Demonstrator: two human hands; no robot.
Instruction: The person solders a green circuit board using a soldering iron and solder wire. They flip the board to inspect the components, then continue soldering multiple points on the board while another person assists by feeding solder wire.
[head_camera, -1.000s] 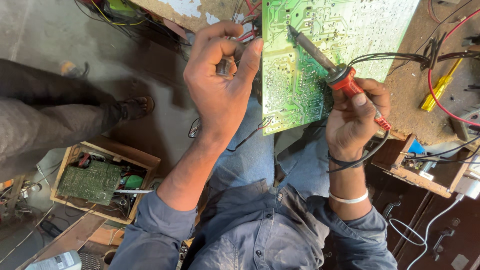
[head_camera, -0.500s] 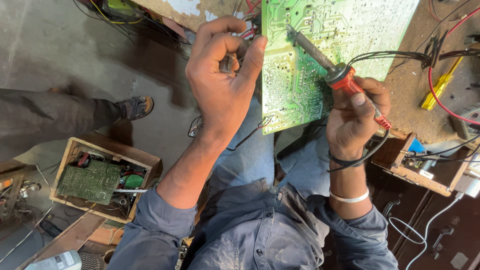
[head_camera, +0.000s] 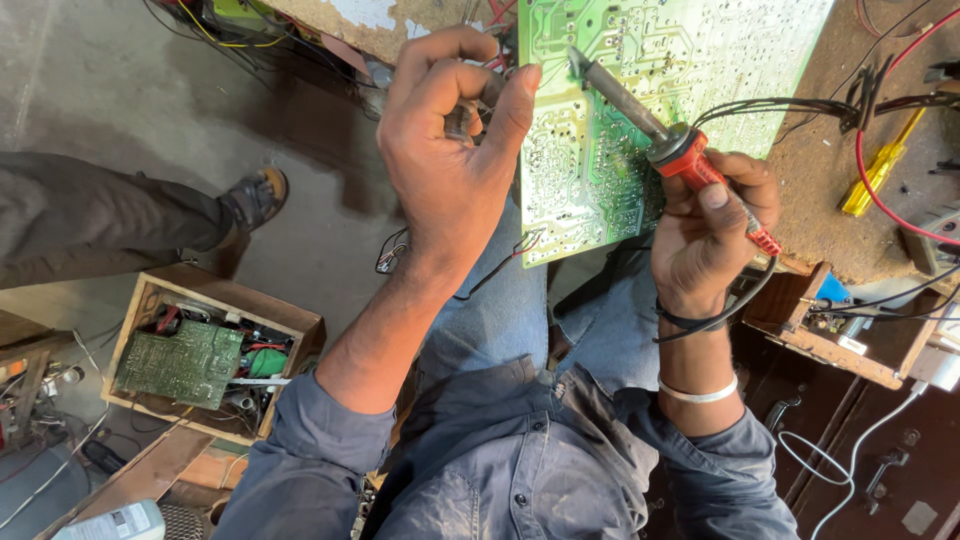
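Observation:
A large green circuit board (head_camera: 640, 110) lies solder side up on a worn brown workbench (head_camera: 830, 200), overhanging its edge. My right hand (head_camera: 710, 235) grips the red handle of a soldering iron (head_camera: 665, 140); its metal tip rests on the board near the upper left. My left hand (head_camera: 450, 150) is at the board's left edge, thumb and fingers pinched on a small dark part or wire that is mostly hidden. Black cable loops around my right wrist.
A yellow screwdriver (head_camera: 880, 170) and a red wire (head_camera: 880, 190) lie on the bench at right. On the floor at left stands a wooden box (head_camera: 215, 355) with another circuit board. Another person's leg and sandalled foot (head_camera: 250, 200) reach in from the left.
The other person's leg has shifted lower and further in from the left. My hands and the iron have stayed nearly still at the board.

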